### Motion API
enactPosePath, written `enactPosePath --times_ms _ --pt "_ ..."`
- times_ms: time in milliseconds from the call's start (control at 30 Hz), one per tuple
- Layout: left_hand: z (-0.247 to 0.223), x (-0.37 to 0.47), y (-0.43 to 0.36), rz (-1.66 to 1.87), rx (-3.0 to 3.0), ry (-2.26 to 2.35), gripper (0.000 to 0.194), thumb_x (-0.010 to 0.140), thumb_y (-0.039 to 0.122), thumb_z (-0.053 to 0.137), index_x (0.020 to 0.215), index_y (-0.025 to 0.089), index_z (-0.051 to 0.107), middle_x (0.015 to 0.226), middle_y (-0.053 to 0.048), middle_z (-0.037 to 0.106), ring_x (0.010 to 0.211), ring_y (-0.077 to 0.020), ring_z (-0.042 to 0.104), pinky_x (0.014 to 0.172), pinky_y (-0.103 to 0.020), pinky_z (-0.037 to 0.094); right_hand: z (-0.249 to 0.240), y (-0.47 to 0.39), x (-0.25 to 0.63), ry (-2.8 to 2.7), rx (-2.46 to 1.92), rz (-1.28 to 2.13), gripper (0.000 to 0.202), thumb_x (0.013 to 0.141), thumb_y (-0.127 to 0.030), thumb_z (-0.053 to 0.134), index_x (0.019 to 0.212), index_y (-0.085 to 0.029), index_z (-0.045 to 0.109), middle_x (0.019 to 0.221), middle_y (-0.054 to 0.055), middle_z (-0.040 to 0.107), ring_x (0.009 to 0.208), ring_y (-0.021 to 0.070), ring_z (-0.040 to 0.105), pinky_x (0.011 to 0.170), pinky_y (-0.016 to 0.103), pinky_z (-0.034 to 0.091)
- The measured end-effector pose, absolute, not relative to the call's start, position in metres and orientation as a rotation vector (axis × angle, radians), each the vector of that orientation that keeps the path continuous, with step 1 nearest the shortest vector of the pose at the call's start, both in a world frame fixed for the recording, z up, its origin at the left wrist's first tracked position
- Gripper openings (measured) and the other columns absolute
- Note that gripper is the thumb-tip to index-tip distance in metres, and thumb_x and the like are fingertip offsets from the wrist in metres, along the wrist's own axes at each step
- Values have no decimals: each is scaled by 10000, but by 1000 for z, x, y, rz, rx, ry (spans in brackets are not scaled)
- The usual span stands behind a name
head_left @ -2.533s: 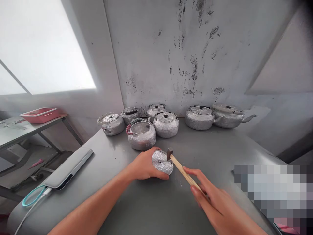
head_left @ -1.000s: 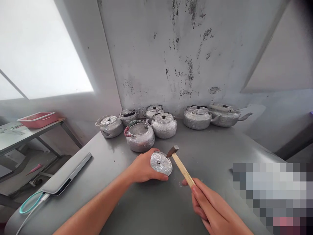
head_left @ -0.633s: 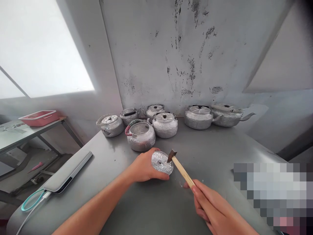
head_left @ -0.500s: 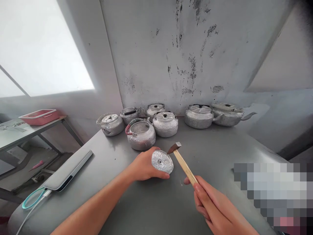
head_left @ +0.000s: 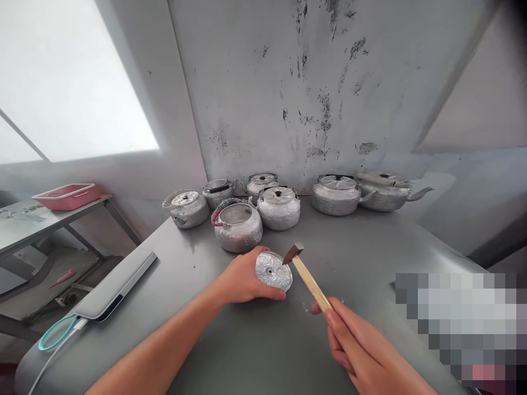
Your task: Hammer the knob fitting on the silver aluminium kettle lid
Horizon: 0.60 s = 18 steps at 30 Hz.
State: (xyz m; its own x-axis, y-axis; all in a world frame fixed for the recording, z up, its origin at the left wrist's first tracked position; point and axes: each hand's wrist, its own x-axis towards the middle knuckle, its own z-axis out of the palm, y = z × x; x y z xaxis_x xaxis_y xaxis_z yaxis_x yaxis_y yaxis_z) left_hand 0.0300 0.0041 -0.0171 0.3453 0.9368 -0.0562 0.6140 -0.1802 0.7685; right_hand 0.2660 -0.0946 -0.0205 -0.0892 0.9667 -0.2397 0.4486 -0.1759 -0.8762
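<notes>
With left hand (head_left: 247,278) gripping the lid (head_left: 275,277), right hand (head_left: 356,337) clasping the hammer (head_left: 308,276) by the lid's right rim, tap lightly.

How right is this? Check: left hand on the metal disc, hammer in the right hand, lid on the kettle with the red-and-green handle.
Not quite: in the head view, that kettle stands open, without a lid. The left hand grips the metal disc and the right hand holds the hammer.
</notes>
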Motion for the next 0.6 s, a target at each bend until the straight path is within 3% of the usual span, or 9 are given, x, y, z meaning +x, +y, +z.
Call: enactPosePath --times_ms 200,600 --pt "-19 29 4 584 1891 1364 965 488 602 859 1323 257 519 1144 -50 686 1055 -295 630 883 -358 496 -14 -92 268 -1640 -1637 1136 419 937 -599 363 850 -281 623 591 -20 487 577 186 541 548 267 490" --pt "-19 29 4 582 1886 1351 956 496 593 860 1324 258 519 1135 -48 687 1053 -300 631 886 -363 492 -9 -95 266 -1678 -1644 1083 398 938 -556 386 728 -283 586 546 -16 566 552 192 576 583 288 511"
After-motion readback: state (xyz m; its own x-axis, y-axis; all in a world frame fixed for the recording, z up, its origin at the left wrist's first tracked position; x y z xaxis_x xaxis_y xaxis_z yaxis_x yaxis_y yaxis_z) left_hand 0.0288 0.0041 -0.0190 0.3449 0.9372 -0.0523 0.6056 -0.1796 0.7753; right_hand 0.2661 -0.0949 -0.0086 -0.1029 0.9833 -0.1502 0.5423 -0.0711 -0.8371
